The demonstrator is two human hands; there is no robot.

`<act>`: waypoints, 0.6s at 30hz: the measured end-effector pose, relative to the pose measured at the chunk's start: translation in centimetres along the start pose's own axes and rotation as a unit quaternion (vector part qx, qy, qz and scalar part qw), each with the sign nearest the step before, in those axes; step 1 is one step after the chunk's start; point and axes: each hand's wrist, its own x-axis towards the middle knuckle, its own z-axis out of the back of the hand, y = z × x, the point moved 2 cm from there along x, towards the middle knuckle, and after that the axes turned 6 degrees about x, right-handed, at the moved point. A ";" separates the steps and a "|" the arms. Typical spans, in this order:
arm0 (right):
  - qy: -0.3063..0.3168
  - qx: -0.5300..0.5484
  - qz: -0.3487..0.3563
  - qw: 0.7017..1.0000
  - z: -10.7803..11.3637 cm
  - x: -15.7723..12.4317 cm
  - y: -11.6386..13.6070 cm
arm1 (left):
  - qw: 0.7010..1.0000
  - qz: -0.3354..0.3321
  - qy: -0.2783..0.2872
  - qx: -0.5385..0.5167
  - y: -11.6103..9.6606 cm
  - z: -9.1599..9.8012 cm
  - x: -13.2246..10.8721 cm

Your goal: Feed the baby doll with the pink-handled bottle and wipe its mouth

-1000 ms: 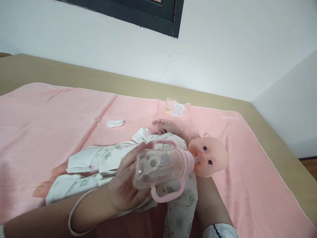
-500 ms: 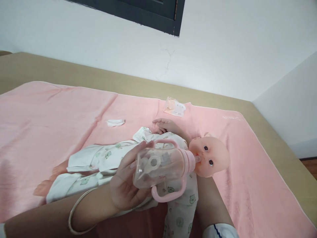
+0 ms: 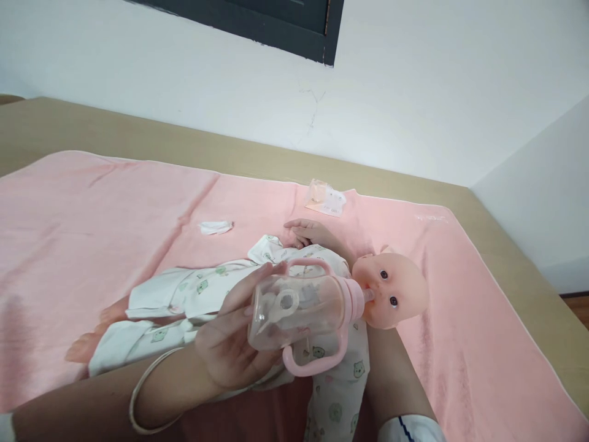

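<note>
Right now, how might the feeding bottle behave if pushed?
The feeding bottle is likely stiff: its clear walls show no dents. It may be slippery, given their smooth shine. It would probably resist rolling, since looped pink handles stick out from both sides.

The bottle [image 3: 276, 322] in the left hand's [image 3: 230, 347] grip is see-through, its collar [image 3: 354, 299] and handles [image 3: 319, 367] pale pink. Just behind that grip I can see a cream bangle [image 3: 134, 399]. Under it, the doll's suit [image 3: 172, 293] is white, dotted with green animal faces; off past the bottle's tip, the doll's head [image 3: 405, 288] is peach-pink with dark eyes. Pink blanket [image 3: 105, 233], edged in white, spreads all round the grip. Farther off from it I spot a white scrap [image 3: 216, 228] and a white-and-peach wrapper [image 3: 326, 200], then a tan surface [image 3: 129, 135], a white wall [image 3: 437, 92] and a dark frame [image 3: 276, 27].
</note>
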 end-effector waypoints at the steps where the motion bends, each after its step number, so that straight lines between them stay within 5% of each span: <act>1: 0.003 -0.001 0.003 1.000 0.1 0.1 -0.1 | 0.999 -0.023 0.015 0.018 -0.4 -0.3 0.0; 6: 0.007 -0.007 0.003 1.000 0.4 0.2 -0.4 | 0.989 -0.091 0.032 0.112 -2.0 -0.9 -0.1; 13: 0.007 -0.006 0.004 1.000 0.2 0.0 -0.2 | 0.984 -0.140 0.052 0.098 -1.0 -0.7 0.1; 18: 0.006 -0.011 0.006 1.000 0.2 0.0 -0.2 | 0.994 -0.087 0.028 0.066 -0.3 -0.5 -0.2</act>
